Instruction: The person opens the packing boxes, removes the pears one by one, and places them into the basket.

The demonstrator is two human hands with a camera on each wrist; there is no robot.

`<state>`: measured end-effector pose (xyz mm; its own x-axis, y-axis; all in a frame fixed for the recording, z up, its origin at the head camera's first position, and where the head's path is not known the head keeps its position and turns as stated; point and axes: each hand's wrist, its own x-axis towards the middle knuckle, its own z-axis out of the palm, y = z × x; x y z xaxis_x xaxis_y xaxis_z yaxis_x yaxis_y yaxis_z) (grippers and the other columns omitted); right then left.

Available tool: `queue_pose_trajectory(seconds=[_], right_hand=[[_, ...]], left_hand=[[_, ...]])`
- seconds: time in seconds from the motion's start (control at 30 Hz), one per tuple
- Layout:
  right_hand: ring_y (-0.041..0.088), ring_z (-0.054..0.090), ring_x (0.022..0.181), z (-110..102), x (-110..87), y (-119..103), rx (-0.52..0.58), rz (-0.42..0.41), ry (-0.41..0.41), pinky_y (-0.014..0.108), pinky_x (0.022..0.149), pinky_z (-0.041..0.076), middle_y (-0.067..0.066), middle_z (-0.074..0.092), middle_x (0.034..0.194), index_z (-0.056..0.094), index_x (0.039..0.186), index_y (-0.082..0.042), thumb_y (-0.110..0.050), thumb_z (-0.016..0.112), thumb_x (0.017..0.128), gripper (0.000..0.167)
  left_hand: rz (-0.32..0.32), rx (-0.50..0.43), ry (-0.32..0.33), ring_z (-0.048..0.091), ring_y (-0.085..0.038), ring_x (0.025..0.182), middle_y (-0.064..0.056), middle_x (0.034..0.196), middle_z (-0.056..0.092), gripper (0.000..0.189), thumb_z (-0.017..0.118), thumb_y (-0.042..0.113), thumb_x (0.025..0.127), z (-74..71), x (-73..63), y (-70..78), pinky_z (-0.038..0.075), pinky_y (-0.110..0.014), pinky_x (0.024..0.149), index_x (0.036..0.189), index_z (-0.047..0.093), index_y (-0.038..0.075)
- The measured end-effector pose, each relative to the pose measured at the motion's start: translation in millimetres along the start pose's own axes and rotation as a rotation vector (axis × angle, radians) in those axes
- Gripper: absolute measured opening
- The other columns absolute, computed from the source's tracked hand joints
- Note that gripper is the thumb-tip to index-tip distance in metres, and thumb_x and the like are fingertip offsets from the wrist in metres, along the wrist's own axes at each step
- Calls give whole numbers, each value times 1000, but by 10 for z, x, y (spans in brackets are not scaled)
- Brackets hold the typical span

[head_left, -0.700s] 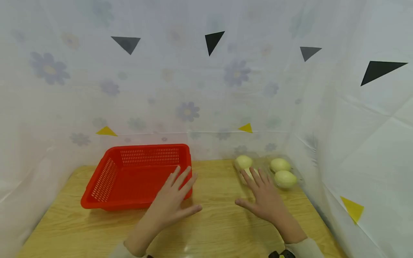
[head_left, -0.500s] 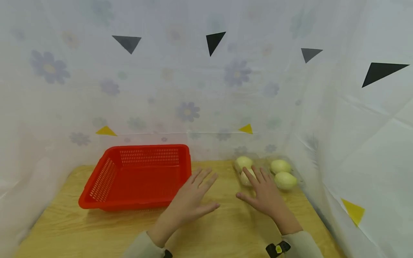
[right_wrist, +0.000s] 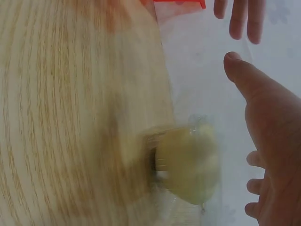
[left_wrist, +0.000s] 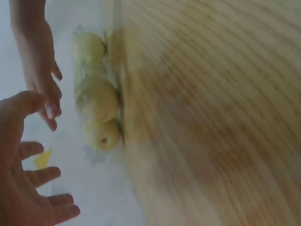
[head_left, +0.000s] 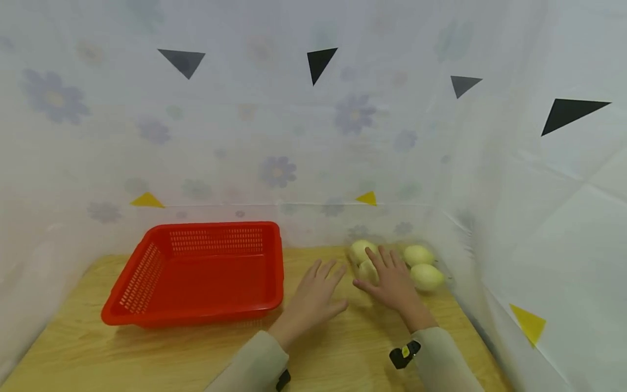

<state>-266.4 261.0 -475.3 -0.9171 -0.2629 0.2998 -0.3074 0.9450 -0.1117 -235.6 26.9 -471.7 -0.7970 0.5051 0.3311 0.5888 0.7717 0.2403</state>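
Observation:
My left hand (head_left: pixel 313 299) hovers over the wooden table between the basket and the fruit, fingers spread and holding nothing. The right hand (head_left: pixel 393 280) is held with spread fingers close over a clear plastic pack of pale yellow, round fruit. Part of the front left fruit (head_left: pixel 367 272) is hidden behind that hand. Another fruit (head_left: pixel 427 277) shows to its right, with one more behind it. In the left wrist view several fruit (left_wrist: pixel 99 100) sit in a row on the table. A blurred fruit (right_wrist: pixel 188 162) inside clear plastic appears below the right hand in the right wrist view.
A red plastic basket (head_left: pixel 192 314) with slotted walls stands on the left of the wooden table (head_left: pixel 171 359). White flowered sheeting (head_left: pixel 235 136) hangs behind the table and along its sides. A dark wrist strap (head_left: pixel 405 354) is on the right wrist.
My left hand has moved right, from over the basket's right edge toward the fruit. The right hand has moved slightly forward over the pack. The head view has shifted a little.

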Motion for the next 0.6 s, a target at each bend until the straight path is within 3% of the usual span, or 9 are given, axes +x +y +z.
queue_pose_trajectory(seconds=[0.13, 0.3, 0.43, 0.6], right_hand=[[54, 24, 143, 72, 36, 45, 14, 27, -11, 73, 109, 24, 25, 28, 159, 34, 156, -15, -68, 61, 86, 92], [55, 20, 144, 99, 29, 91, 37, 64, -36, 76, 108, 22, 26, 26, 160, 38, 154, -15, -66, 63, 86, 89], [55, 19, 144, 145, 40, 134, 39, 90, -46, 76, 108, 22, 28, 24, 159, 36, 155, -15, -65, 63, 87, 89], [58, 19, 143, 208, 56, 234, 11, 86, -52, 75, 108, 23, 31, 22, 159, 35, 155, -12, -67, 61, 87, 91]], left_hand=[[-70, -43, -20, 36, -48, 140, -14, 152, 45, 71, 70, 44, 89, 181, 167, 25, 30, -60, 114, 150, 45, 17], [-103, 1, -66, 37, -49, 138, -15, 150, 47, 69, 71, 43, 88, 323, 386, 101, 34, -60, 112, 148, 48, 17], [-58, 30, -90, 39, -45, 138, -16, 150, 46, 71, 74, 38, 86, 391, 519, 142, 32, -56, 115, 148, 47, 17], [-5, -25, -184, 29, -40, 147, -17, 161, 29, 80, 73, 33, 88, 462, 611, 173, 22, -49, 121, 156, 34, 19]])
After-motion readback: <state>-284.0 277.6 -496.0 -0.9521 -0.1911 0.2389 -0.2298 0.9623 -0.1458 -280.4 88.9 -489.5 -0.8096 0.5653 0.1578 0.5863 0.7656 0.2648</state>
